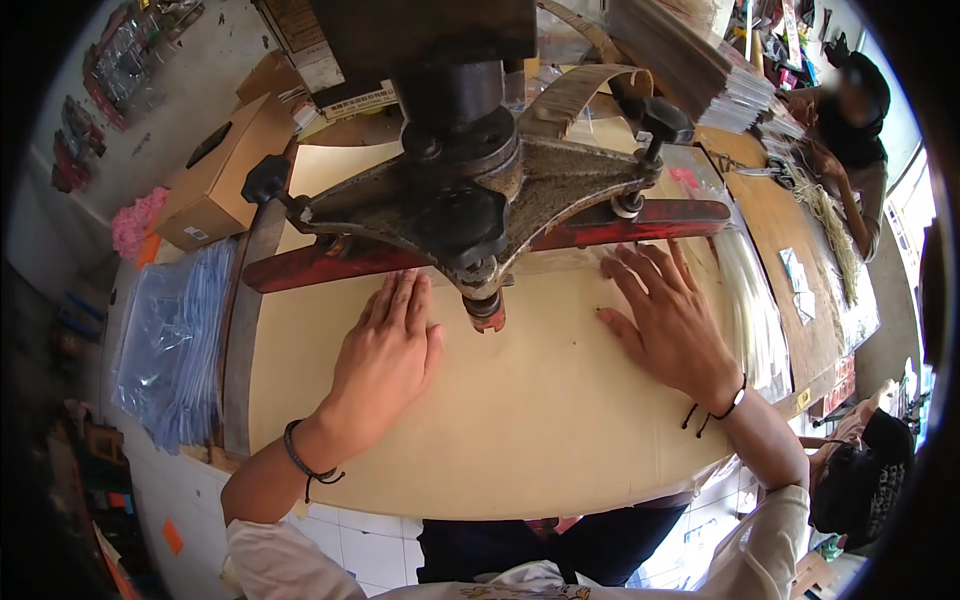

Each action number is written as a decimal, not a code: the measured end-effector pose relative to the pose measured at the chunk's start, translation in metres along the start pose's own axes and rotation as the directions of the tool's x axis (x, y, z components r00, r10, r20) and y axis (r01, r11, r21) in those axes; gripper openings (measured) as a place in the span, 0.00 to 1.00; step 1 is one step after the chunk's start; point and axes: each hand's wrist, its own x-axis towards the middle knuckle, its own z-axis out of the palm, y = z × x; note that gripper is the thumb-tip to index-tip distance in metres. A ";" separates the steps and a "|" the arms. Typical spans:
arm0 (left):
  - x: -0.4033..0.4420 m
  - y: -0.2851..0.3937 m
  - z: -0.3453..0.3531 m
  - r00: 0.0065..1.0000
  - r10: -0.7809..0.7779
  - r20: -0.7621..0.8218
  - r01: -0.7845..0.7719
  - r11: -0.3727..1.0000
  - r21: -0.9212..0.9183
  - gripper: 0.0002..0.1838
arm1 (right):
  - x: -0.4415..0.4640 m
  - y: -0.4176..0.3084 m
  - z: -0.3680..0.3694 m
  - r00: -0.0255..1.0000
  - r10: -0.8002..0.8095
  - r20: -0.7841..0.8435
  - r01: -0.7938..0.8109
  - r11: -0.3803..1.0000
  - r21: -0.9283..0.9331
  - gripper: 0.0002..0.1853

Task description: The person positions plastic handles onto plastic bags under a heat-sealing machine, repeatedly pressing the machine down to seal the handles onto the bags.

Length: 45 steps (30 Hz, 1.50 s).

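Observation:
My left hand (388,350) lies flat on a tan board (500,430), fingers stretched forward and tips close to the underside of a red bar (640,226). On the board's other side, my right hand (670,335) rests with its fingers spread, tips near the same bar. A thin clear plastic sheet (560,262) seems to lie by the right fingertips; its edges are hard to make out. Above both hands stands a heavy metal press head (450,215) with black knobs, which carries the red bar and hides the board behind it.
Blue-tinted plastic bags (175,335) are stacked at left, near a cardboard box (222,170). Pale clear strips (748,310) lie at right. Beyond them, a person (855,120) is at a wooden table (775,225) with scissors (755,171). Another person (865,470) is at lower right.

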 end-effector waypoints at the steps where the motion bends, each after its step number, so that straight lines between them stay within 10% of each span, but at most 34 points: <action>1: 0.000 0.000 0.001 0.999 0.008 -0.031 -0.009 1.000 -0.018 0.27 | 0.000 0.000 0.000 1.000 -0.004 -0.003 0.004 1.000 -0.022 0.25; 45: -0.002 -0.003 0.005 0.997 0.018 -0.073 -0.028 0.989 -0.147 0.29 | -0.008 -0.007 0.002 0.999 0.053 -0.010 -0.053 0.998 -0.023 0.29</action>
